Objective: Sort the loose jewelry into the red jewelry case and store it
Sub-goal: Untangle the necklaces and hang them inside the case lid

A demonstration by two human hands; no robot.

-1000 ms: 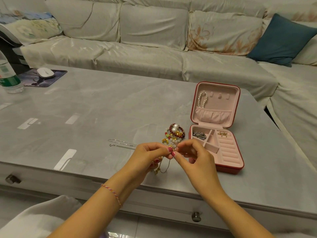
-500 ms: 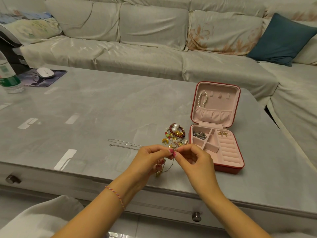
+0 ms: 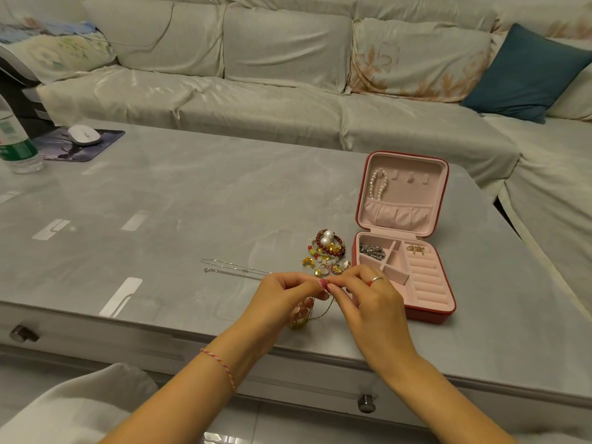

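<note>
Here, both hands meet over the worktop (image 3: 192,203) edge — left hand (image 3: 282,299) and right hand (image 3: 371,299) each pinching a thin gold chain (image 3: 323,312) that dangles below. Red jewelry case (image 3: 445,312) lies open just right: pearl strand (image 3: 378,184) in lid, silver pieces (image 3: 371,250) in back-left compartment, gold item (image 3: 416,249) back-right. Loose jewelry pile (image 3: 325,251) beside it.

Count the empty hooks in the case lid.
3: a row of hooks across the top of the lid, right of the hanging pearls. Whatever holds the pearls is hidden.
</note>
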